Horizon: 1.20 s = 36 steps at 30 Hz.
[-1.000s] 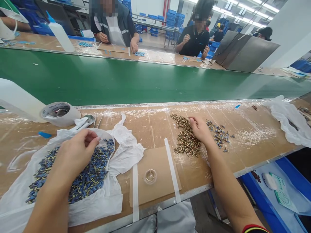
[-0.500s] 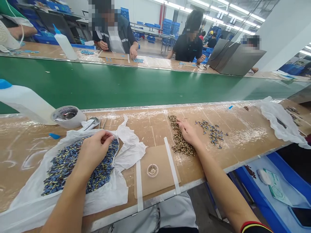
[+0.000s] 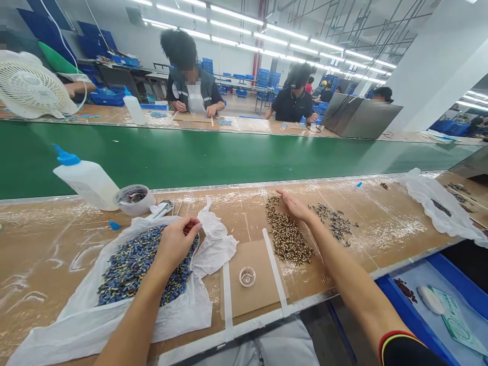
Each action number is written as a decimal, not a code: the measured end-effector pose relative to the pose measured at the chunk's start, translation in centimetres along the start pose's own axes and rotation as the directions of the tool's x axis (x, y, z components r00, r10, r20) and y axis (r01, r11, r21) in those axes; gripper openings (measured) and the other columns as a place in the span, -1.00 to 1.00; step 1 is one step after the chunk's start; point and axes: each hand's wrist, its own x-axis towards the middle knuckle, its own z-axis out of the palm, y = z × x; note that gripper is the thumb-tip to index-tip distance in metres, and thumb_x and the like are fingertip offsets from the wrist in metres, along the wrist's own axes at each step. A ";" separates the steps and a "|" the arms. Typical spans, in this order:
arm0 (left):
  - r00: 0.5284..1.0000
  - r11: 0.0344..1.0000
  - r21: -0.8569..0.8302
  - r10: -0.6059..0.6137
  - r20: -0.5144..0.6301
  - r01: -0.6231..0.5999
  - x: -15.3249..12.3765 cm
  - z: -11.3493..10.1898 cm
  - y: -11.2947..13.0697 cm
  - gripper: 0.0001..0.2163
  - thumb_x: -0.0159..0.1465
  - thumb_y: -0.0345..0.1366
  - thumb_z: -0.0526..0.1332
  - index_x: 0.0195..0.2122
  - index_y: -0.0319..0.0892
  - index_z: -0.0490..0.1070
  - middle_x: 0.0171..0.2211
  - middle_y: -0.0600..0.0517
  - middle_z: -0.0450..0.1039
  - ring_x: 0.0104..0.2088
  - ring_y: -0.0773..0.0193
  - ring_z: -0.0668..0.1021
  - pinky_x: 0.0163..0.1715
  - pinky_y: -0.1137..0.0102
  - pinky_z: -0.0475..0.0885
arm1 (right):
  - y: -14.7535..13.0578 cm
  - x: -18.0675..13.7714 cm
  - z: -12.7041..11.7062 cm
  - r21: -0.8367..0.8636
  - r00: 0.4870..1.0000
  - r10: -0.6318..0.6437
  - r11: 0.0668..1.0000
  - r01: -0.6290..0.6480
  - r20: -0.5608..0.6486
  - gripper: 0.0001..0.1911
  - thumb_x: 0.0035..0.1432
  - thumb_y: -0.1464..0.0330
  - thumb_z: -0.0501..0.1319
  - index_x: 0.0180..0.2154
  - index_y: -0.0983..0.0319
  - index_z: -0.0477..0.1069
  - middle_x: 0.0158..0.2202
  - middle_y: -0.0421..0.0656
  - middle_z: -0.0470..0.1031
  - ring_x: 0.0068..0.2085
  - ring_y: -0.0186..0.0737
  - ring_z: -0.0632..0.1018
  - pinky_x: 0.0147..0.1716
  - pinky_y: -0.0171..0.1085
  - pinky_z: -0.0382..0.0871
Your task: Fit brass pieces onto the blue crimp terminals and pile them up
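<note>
My left hand point(image 3: 179, 241) hovers over the right side of a heap of small blue and yellow pieces point(image 3: 131, 264), which lies on a white cloth-like sheet point(image 3: 190, 317). Its thumb and fingertips are closed together; anything between them is too small to make out. My right hand point(image 3: 295, 207) lies with fingers stretched out along the far right edge of a pile of small brass-coloured pieces point(image 3: 287, 239). Right of that hand is a loose scatter of small blue and brass pieces point(image 3: 337, 221). Between my hands, a small clear cup point(image 3: 247, 276) stands on a taped cardboard sheet point(image 3: 255, 302).
A white bottle with a blue spout point(image 3: 89, 180) and a tape roll point(image 3: 134, 200) stand at the left. Beyond the bench runs a green belt point(image 3: 229, 157), with co-workers seated behind it. A blue bin point(image 3: 415, 317) sits below the bench edge at the right.
The view has tilted up. The brass-coloured pile looks wider and flatter, and my right hand has moved from on it to its far right edge. My left hand stays over the blue heap, fingers closed.
</note>
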 end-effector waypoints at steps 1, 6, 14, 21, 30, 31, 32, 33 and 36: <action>1.000 1.000 -0.005 -0.001 -0.003 0.001 0.0 0.0 0.0 -0.76 0.22 -0.12 0.11 -0.34 -0.16 0.44 -0.41 0.04 0.52 -0.40 0.24 0.52 -0.34 0.42 0.36 | 0.0 0.4 0.2 0.000 0.999 -0.006 1.000 0.006 0.040 -0.28 0.28 -0.12 -0.22 0.20 0.14 0.30 0.24 -0.09 0.31 0.27 -0.02 0.29 0.27 0.08 0.09; 1.000 1.000 -0.001 0.005 0.002 -0.005 -0.1 0.1 -0.2 -0.77 0.23 -0.13 0.11 -0.33 -0.15 0.44 -0.40 0.06 0.52 -0.40 0.25 0.52 -0.34 0.43 0.35 | -1.1 -0.6 1.2 0.013 0.975 -0.085 0.996 0.084 0.204 -0.35 0.31 -0.08 -0.20 0.18 0.10 0.33 0.22 -0.15 0.34 0.24 -0.04 0.34 0.27 0.09 0.11; 1.000 0.999 0.040 -0.007 0.028 0.006 0.2 0.1 -0.3 -0.75 0.22 -0.09 0.11 -0.31 -0.14 0.46 -0.40 0.05 0.54 -0.41 0.24 0.54 -0.35 0.43 0.37 | -3.4 -4.4 -0.8 0.018 0.953 -0.146 0.989 0.147 0.266 -0.43 0.37 0.04 -0.17 0.22 0.11 0.27 0.24 -0.15 0.31 0.27 -0.11 0.29 0.28 0.00 0.11; 0.998 0.994 0.090 -0.060 0.007 0.059 0.8 -0.4 -0.6 -0.70 0.21 -0.04 0.13 -0.25 -0.14 0.47 -0.34 0.03 0.57 -0.34 0.12 0.57 -0.29 0.33 0.43 | 3.7 -16.7 -8.1 -0.453 0.943 0.143 0.848 -0.274 -0.301 -0.14 0.18 -0.08 0.08 0.36 0.16 -0.10 0.39 0.05 -0.11 0.38 0.17 -0.04 0.28 0.22 -0.09; 0.994 0.979 0.173 -0.110 -0.019 0.112 1.2 -0.1 -0.7 -0.68 0.19 0.02 0.11 -0.28 -0.10 0.46 -0.38 0.01 0.57 -0.36 0.11 0.58 -0.34 0.32 0.42 | 8.7 -16.9 -8.5 -0.548 0.866 0.324 0.675 -0.494 -0.382 0.15 -0.06 -0.21 0.20 0.38 0.14 -0.24 0.40 0.12 -0.21 0.35 0.45 -0.09 0.17 0.41 -0.08; 0.993 0.978 0.172 -0.115 -0.017 0.117 1.2 -0.1 -0.6 -0.68 0.19 0.02 0.11 -0.27 -0.10 0.46 -0.37 0.01 0.57 -0.35 0.11 0.58 -0.33 0.31 0.42 | 9.0 -15.9 -8.8 -0.545 0.880 0.318 0.694 -0.470 -0.354 0.14 -0.05 -0.20 0.20 0.37 0.16 -0.22 0.38 0.13 -0.12 0.35 0.42 -0.07 0.18 0.38 -0.08; 0.993 0.978 0.172 -0.119 -0.012 0.119 1.1 -0.1 -0.4 -0.68 0.19 0.02 0.11 -0.27 -0.10 0.46 -0.36 0.01 0.57 -0.35 0.11 0.58 -0.32 0.31 0.42 | 9.4 -15.0 -9.1 -0.540 0.901 0.299 0.725 -0.428 -0.314 0.13 -0.04 -0.18 0.21 0.37 0.18 -0.19 0.37 0.13 -0.06 0.35 0.38 -0.04 0.21 0.34 -0.08; 0.993 0.978 0.169 -0.120 -0.005 0.119 1.1 -0.1 -0.3 -0.68 0.20 0.02 0.11 -0.27 -0.10 0.46 -0.36 0.01 0.57 -0.35 0.11 0.57 -0.31 0.30 0.42 | 9.7 -14.1 -9.3 -0.529 0.924 0.268 0.761 -0.376 -0.272 0.12 -0.04 -0.16 0.22 0.36 0.20 -0.17 0.35 0.13 -0.01 0.35 0.32 -0.01 0.23 0.29 -0.06; 0.994 0.981 0.159 -0.108 -0.004 0.108 1.0 0.0 -0.1 -0.70 0.20 0.00 0.11 -0.27 -0.10 0.46 -0.39 0.04 0.56 -0.37 0.11 0.57 -0.33 0.31 0.43 | 10.3 -11.5 -9.5 -0.466 0.973 0.148 0.858 -0.216 -0.179 0.10 -0.05 -0.11 0.28 0.34 0.25 -0.10 0.33 0.15 0.06 0.34 0.22 0.07 0.27 0.18 -0.03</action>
